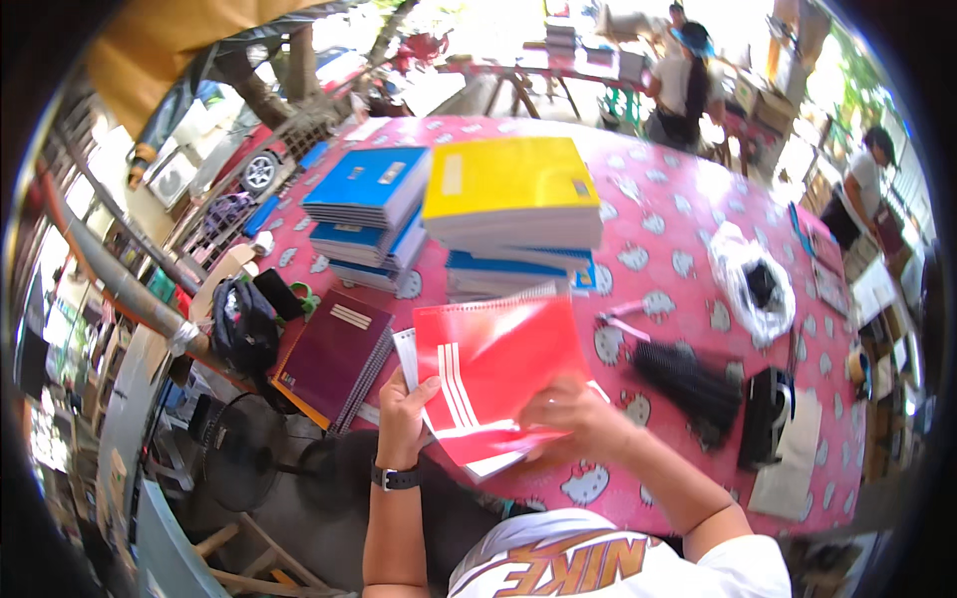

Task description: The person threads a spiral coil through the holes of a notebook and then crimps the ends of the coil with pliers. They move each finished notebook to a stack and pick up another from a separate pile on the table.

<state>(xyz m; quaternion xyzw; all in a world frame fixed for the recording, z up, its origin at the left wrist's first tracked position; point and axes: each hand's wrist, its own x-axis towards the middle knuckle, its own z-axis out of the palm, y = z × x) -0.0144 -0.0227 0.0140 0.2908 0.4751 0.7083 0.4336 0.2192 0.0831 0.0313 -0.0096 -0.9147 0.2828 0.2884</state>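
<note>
Over the near edge of the table I hold a red notebook with white stripes, tilted, holes along its top edge and white sheets showing behind it. My left hand, a black watch on its wrist, grips its left edge, thumb on the cover. Fingers of my right hand curl at its lower right edge, slightly blurred. Just beyond stands a stack topped by a yellow notebook, with blue ones below. Left of that rises a stack of blue notebooks. A maroon notebook with a spiral lies near my left hand.
The pink patterned tablecloth also bears a black pouch, a black case, a white plastic bag and a dark bag. A black fan stands at the left. People work at the back.
</note>
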